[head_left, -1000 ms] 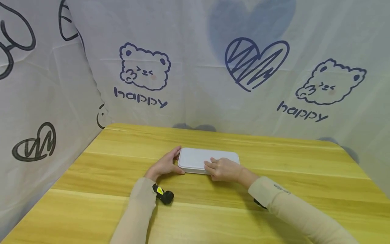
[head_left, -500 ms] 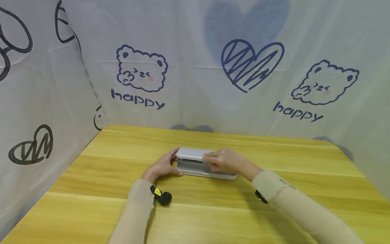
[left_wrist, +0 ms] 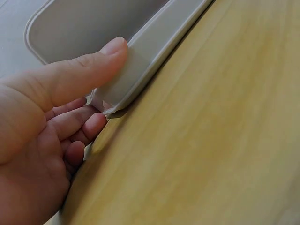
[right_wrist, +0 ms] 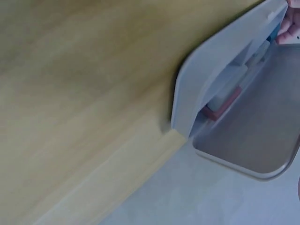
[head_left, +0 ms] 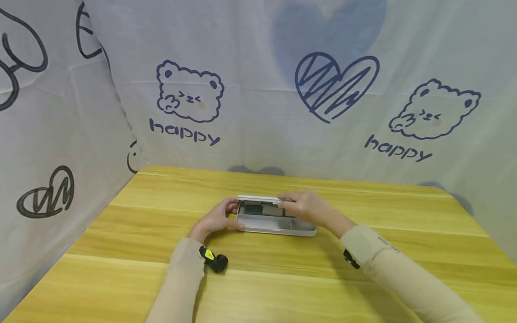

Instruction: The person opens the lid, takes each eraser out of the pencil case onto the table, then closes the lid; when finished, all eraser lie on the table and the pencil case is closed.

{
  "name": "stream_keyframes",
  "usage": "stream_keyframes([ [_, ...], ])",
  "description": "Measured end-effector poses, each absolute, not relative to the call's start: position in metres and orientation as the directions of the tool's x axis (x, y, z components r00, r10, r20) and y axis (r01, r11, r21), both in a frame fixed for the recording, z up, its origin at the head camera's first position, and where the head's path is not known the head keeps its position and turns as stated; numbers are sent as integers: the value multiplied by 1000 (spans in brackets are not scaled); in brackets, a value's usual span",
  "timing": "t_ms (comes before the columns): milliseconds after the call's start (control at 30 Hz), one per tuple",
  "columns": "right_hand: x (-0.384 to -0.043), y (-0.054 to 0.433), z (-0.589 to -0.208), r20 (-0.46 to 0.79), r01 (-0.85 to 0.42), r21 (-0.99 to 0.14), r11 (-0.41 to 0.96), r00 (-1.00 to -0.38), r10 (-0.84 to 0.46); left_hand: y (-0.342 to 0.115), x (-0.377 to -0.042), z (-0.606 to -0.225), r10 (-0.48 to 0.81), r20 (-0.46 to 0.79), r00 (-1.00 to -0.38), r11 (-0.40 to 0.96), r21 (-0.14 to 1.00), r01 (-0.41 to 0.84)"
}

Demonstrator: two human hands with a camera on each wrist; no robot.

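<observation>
A long white hinged case (head_left: 264, 231) lies on the table with its lid (head_left: 258, 198) raised and tilted back. Inside, along the back, sit a dark block (head_left: 253, 210) and a brown-grey block (head_left: 272, 210); shallow compartments line the front. In the right wrist view a reddish piece (right_wrist: 222, 105) also shows inside. My left hand (head_left: 216, 220) grips the case's left end, thumb (left_wrist: 101, 65) on the front corner and fingers curled at the end. My right hand (head_left: 308, 207) pinches the lid's front edge; it hides the right part of the contents.
The wooden table (head_left: 258, 282) extends around the case. A printed cloth (head_left: 258, 103) hangs behind the table and another side of it hangs at the left. A black wrist camera (head_left: 216, 261) sits on the left sleeve.
The lid has gone from closed to raised, swinging up and back with my right hand. The inside and its blocks have come into sight. My left hand has kept to the left end.
</observation>
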State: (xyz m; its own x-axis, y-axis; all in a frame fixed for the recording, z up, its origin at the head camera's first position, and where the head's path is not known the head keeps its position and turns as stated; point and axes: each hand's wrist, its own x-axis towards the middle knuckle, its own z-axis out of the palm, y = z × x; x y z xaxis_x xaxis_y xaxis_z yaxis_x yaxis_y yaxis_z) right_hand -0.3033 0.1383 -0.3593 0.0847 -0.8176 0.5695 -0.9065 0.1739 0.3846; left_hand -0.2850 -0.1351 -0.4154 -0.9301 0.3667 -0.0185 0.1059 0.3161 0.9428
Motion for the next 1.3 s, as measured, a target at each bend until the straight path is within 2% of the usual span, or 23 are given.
stream_keyframes([
  [267, -315, 144, -355, 624, -918, 331, 221, 37, -780, -137, -284, -416, 372, 18, -928, 308, 941, 141],
  [633, -331, 149, -352, 650, -934, 157, 322, -148, -745, -140, -285, -417, 355, 37, -934, 337, 927, 165],
  [900, -341, 149, -352, 667, -926, 80, 369, -225, -710, -138, -285, -417, 356, 36, -934, 352, 920, 170],
  [1067, -345, 148, -349, 645, -889, 29, 456, -332, -688, -136, -287, -417, 352, 24, -936, 351, 923, 156],
  [1300, -349, 147, -346, 552, -826, -28, 563, -483, -680, -135, -278, -403, 355, 14, -935, 349, 926, 146],
])
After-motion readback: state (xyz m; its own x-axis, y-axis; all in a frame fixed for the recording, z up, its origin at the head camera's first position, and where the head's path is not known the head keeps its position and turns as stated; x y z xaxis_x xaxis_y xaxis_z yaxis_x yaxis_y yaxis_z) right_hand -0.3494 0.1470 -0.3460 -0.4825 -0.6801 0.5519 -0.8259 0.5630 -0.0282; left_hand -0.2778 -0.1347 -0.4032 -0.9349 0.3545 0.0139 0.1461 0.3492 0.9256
